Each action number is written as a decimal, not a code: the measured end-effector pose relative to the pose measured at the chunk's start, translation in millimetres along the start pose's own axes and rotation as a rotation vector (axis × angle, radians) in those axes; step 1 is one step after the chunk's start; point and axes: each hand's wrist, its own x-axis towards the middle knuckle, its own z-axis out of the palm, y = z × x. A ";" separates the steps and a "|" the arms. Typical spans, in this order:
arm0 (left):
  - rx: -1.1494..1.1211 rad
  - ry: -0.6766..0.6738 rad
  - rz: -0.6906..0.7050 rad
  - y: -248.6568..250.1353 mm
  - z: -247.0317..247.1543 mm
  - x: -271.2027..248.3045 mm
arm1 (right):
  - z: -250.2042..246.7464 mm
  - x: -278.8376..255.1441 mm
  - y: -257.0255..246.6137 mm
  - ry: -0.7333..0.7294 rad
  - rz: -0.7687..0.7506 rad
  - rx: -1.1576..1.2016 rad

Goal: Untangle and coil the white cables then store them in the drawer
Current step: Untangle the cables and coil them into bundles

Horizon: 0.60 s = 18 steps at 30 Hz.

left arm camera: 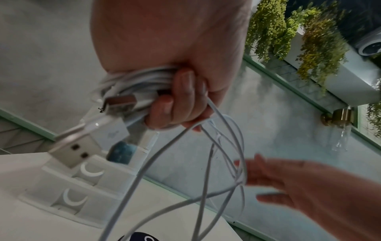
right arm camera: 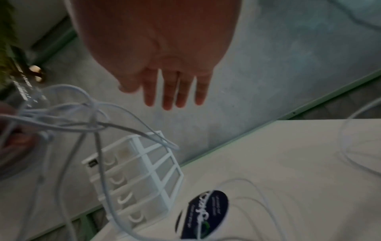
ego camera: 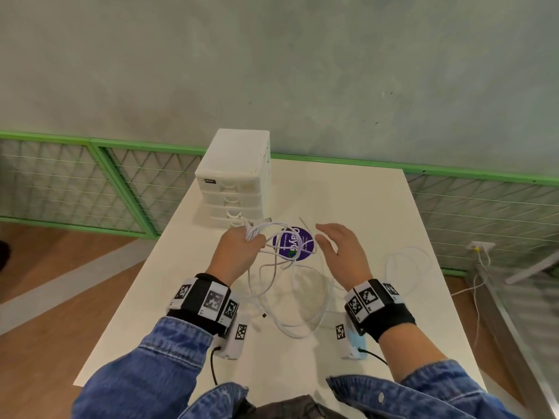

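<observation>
My left hand (ego camera: 239, 252) is clenched around a bundle of white cables (left arm camera: 136, 83), several turns gathered in my fist with two plugs (left arm camera: 121, 102) sticking out past my fingers (left arm camera: 171, 106). From that fist, loose strands hang down and cross one another in a knot of loops at about one o'clock from my left wrist. My right hand (ego camera: 341, 252) is spread and holds nothing; its fingers (right arm camera: 171, 91) are straight and it hovers just beside the hanging loops, at three o'clock from the bundle.

I judge the job to be roughly at its middle. Part of the cable is already wound into my left hand, but a good length still trails over the white table (ego camera: 378, 207) between my wrists, lying in wide slack curves toward six o'clock, and it crosses the round purple sticker (ego camera: 295, 244) on the tabletop. Another thin loop of white cable (ego camera: 408, 261) lies apart at three o'clock from my right hand, not yet gathered. Whether it belongs to the same cable I cannot tell.

The small white drawer unit (ego camera: 236, 176) stands at twelve o'clock from my left hand, near the table's far edge. All of its drawers that I can see look closed, so nothing is stored yet. What remains, as I see it: free the crossed strands, finish winding, collect the far loop, pull a drawer out and put the coils inside.
</observation>
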 end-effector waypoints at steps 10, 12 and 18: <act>-0.049 0.049 -0.026 1.7 -6.6 -0.2 | -7.6 6.2 -27.6 0.280 -0.146 0.047; -0.079 0.116 -0.066 -3.7 -15.5 4.1 | -20.4 10.9 -14.1 0.327 0.133 0.115; -0.044 0.121 -0.043 -10.3 -18.1 6.6 | -24.8 9.4 17.7 0.256 0.450 0.189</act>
